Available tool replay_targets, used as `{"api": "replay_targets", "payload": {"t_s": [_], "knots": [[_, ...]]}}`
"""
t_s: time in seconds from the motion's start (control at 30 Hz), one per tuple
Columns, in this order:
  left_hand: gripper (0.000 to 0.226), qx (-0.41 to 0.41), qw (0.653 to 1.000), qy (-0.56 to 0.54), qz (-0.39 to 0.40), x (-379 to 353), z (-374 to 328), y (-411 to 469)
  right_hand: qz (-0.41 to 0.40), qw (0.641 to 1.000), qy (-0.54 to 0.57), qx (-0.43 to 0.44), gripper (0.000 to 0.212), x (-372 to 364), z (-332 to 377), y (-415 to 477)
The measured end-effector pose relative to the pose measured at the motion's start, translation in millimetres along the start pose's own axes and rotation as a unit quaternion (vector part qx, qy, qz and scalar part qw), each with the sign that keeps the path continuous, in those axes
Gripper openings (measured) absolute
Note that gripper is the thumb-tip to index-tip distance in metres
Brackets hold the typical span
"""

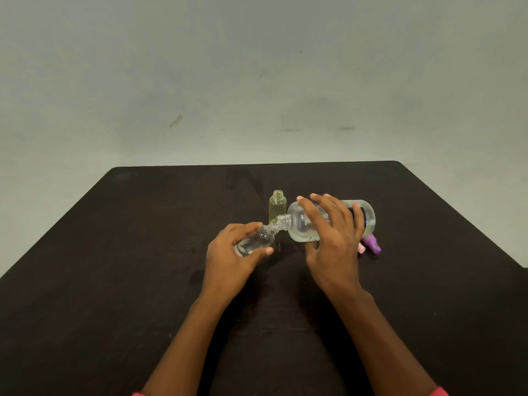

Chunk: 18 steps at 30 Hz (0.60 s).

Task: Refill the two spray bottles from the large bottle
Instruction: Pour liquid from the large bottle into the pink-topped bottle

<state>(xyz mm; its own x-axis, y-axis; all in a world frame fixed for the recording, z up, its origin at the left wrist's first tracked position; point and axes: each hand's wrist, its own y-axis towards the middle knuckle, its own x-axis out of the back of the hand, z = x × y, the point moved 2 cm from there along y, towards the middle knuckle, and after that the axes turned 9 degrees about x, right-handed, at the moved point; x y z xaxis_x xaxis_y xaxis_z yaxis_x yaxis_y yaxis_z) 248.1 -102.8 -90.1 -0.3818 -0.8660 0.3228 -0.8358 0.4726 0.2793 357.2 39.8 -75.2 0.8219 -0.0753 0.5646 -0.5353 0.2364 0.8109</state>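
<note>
Pouring from the large bottle [300,224] into a small spray bottle [257,242], both held above the dark table [143,252].

My right hand [334,238] grips the large bottle from above, fingers curled over its body. It is tipped almost onto its side, with clear liquid pooled along its lower wall. At its open mouth, my left hand [233,255] holds the clear spray bottle tilted, thumb and fingers wrapped round its body, so the two uncapped necks touch. A second spray bottle [277,208], yellowish and also uncapped, stands upright on the table just behind the large bottle's neck. By the large bottle's base end lie a purple spray head [373,243] and a pink piece [361,248] (my right hand hides part of them, so I cannot tell whether they touch).
</note>
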Motion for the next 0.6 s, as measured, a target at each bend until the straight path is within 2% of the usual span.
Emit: {"api": "replay_targets", "payload": {"t_s": [0.6], "knots": [[0.047,0.002,1.000,-0.003,-0.002,0.4,-0.9,-0.3,-0.003,1.000,0.001,0.002,0.091,-0.4,0.4,-0.4]]}}
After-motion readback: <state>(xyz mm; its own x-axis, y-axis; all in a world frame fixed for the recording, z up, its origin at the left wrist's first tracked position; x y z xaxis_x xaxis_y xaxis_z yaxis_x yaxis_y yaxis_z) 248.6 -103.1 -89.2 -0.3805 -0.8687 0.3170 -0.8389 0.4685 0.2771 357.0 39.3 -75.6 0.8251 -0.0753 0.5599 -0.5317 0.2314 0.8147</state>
